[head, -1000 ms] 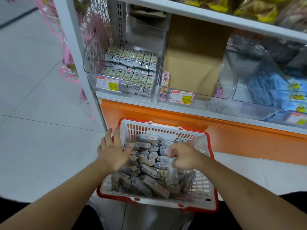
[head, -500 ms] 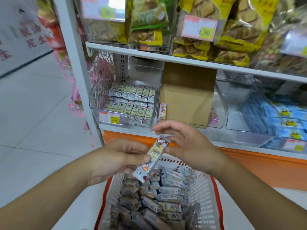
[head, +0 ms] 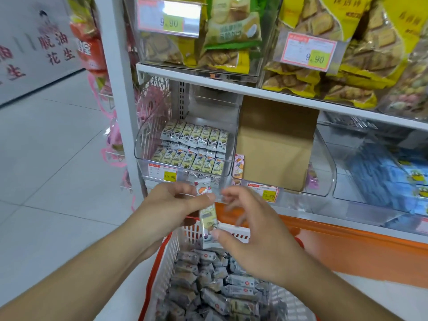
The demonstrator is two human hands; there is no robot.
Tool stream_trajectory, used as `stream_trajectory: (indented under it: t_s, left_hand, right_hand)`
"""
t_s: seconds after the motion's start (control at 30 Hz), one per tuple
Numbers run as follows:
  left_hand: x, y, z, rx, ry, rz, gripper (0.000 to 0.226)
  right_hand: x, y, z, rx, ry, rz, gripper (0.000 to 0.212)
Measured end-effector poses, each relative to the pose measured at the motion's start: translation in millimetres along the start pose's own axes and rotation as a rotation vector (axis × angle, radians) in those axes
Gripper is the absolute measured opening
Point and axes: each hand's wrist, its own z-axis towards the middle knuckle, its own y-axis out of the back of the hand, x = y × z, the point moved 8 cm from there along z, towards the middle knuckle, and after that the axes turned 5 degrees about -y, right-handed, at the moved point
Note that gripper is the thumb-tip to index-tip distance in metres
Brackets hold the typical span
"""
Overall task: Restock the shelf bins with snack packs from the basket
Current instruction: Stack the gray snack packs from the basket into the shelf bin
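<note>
Snack pack (head: pixel 207 213) near-upright, long axis vertical; left hand (head: pixel 171 205) pinches top, right hand (head: pixel 245 230) apparently thumbs bottom.

I am getting a single head-worn view, sitting above the forearms and looking forward and down. It is facing the shelf (head: pixel 231 88) close ahead, with the basket (head: pixel 169 258) directly below at the near edge and open floor (head: pixel 46 181) running off to the left.

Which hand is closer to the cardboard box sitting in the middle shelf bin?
Right. The right hand is just below and left of the cardboard box, under its clear bin's front edge. The left hand is farther left, below the neighbouring bin, gripping the snack pack.
</note>
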Motion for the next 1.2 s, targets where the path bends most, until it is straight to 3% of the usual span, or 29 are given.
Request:
stream_trajectory:
  t_s: [0.13,0.33,0.43,0.5,0.57,0.63,0.7,0.83,0.93,1.07,1.2]
  left_hand:
    - [-2.2,-1.3,-0.2,0.058,-0.035,0.122,0.047]
    - [-5.6,7.4,4.5,0.116,0.006,0.107,0.049]
    - [-23.0,31.3,16.3,0.03,-0.082,0.114,0.031]
    - [-40.7,65.3,25.6,-0.144,-0.257,0.485,0.023]
    - [-50.3,83.2,31.3,-0.195,-0.403,0.949,0.048]
    - [-38.7,95.7,41.1,-0.123,-0.36,1.115,0.073]
    - [-29.2,102.2,45.5,-0.07,-0.293,1.101,0.085]
    - [-35.4,108.5,48.9,-0.138,-0.34,0.97,0.078]
    - [-36.0,109.0,53.4,-0.153,-0.341,0.941,0.08]
    - [-32.1,108.3,56.0,-0.158,-0.329,0.933,0.065]
    - [-30.5,108.9,60.0,-0.148,-0.33,0.908,0.065]
  right_hand:
    - [10.8,-10.4,9.1,0.051,0.106,-0.114,0.089]
    - [15.5,-10.8,23.7,-0.009,0.079,-0.203,0.088]
    - [27.3,4.6,49.2,-0.095,0.035,-0.156,0.085]
    - [36.9,14.7,80.6,-0.188,0.028,-0.14,0.084]
    - [44.5,15.5,122.9,-0.221,0.003,-0.129,0.091]
    - [47.5,1.7,171.4,-0.178,-0.002,-0.144,0.099]
    - [44.9,-21.2,215.7,-0.105,-0.01,-0.174,0.105]
    - [30.5,-70.2,268.9,0.053,-0.081,-0.16,0.114]
    - [25.0,-88.5,286.3,0.063,-0.085,-0.176,0.11]
    - [21.6,-101.9,300.1,0.046,-0.071,-0.193,0.104]
    - [24.7,-103.2,297.5,0.067,-0.078,-0.256,0.113]
